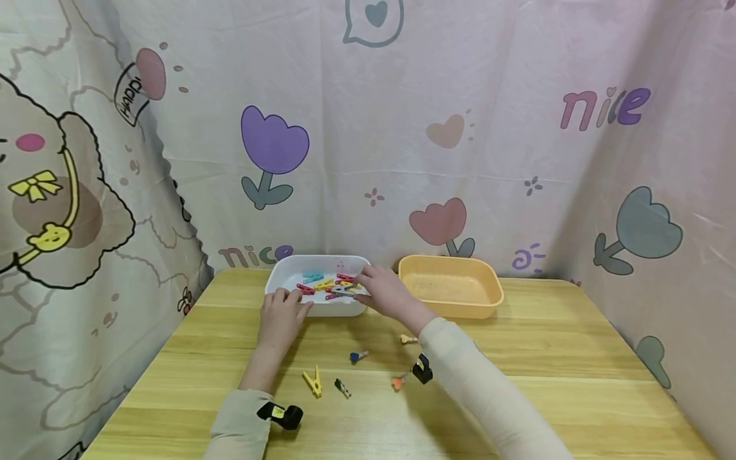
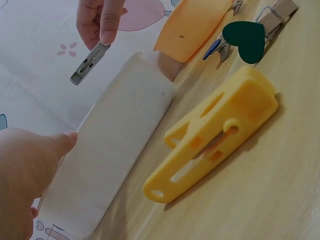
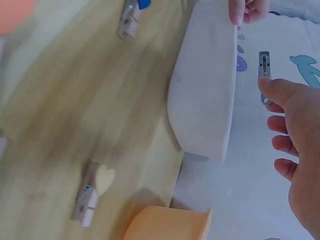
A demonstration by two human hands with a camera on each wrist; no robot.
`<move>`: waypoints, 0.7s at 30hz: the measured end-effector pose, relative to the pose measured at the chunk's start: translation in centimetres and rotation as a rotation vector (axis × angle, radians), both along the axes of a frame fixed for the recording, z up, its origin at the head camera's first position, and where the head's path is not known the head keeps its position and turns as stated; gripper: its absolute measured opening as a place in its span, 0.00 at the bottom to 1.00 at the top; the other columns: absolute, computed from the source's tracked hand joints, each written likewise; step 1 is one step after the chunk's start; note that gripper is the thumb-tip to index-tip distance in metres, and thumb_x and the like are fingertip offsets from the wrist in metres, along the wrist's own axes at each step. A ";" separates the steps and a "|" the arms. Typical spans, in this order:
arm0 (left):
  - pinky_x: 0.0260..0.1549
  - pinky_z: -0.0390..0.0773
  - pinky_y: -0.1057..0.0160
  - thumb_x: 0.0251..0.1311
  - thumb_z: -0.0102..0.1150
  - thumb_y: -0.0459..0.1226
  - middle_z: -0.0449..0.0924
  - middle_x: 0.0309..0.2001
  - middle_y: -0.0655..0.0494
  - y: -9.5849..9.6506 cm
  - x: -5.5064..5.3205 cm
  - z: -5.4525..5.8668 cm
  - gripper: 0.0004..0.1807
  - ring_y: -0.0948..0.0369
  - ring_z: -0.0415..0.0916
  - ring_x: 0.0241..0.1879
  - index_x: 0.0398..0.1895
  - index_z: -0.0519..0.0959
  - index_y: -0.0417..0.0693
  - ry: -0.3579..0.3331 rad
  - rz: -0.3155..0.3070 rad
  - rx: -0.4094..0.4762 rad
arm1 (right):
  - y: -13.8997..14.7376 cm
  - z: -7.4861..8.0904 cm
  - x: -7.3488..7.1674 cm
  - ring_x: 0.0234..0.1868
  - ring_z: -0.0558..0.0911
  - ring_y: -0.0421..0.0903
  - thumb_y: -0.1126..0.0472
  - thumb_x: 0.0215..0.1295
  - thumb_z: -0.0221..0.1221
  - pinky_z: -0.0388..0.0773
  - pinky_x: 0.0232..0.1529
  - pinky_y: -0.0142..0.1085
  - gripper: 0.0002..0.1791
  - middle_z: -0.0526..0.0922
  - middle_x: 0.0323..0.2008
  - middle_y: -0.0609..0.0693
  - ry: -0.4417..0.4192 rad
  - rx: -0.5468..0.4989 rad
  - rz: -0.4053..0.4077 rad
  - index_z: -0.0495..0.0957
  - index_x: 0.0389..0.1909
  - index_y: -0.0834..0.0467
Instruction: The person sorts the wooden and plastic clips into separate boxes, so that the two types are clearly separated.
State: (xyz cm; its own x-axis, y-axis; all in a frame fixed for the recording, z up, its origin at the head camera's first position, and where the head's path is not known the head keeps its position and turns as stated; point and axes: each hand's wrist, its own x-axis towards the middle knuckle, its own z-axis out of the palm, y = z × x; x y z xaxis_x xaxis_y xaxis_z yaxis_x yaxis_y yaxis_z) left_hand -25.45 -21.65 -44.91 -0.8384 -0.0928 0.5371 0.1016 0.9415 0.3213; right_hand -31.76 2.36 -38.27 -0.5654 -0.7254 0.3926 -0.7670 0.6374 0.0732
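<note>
My left hand (image 1: 280,321) grips the near left rim of a white plastic basin (image 1: 336,310), its thumb on the outer wall. Above that basin, my right hand (image 1: 388,294) pinches a grey clothespin (image 3: 264,64) between thumb and fingertips, the other fingers loosely bent. Inside the basin lie several clothespins: a blue one (image 1: 313,276), a yellow one (image 1: 324,285) and red ones (image 1: 305,289) among them. In the left wrist view the grey clothespin hangs tilted from the right fingers, clear of the basin's rim.
An orange basin (image 1: 494,303) stands right of the white one. On the wooden table (image 1: 575,383) nearer me lie a yellow clothespin (image 1: 313,383) and small wooden clips with a green heart (image 2: 245,41), a blue heart (image 1: 354,357), an orange heart (image 1: 397,383) and a cream heart (image 3: 105,180).
</note>
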 end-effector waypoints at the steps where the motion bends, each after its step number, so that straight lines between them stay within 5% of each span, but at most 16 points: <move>1: 0.48 0.70 0.44 0.61 0.64 0.46 0.74 0.42 0.42 0.0 0.0 0.0 0.17 0.42 0.70 0.46 0.44 0.79 0.43 0.003 0.000 0.001 | 0.0 0.1 -0.2 0.42 0.76 0.46 0.49 0.63 0.64 0.74 0.43 0.40 0.17 0.79 0.41 0.48 -0.004 0.002 -0.002 0.81 0.47 0.54; 21: 0.49 0.69 0.45 0.62 0.63 0.48 0.74 0.42 0.42 0.0 0.0 -0.1 0.18 0.43 0.69 0.46 0.45 0.79 0.43 -0.013 -0.001 0.013 | -3.4 0.1 -3.4 0.46 0.76 0.45 0.47 0.66 0.61 0.75 0.50 0.38 0.18 0.79 0.45 0.47 -0.120 0.043 -0.090 0.80 0.53 0.51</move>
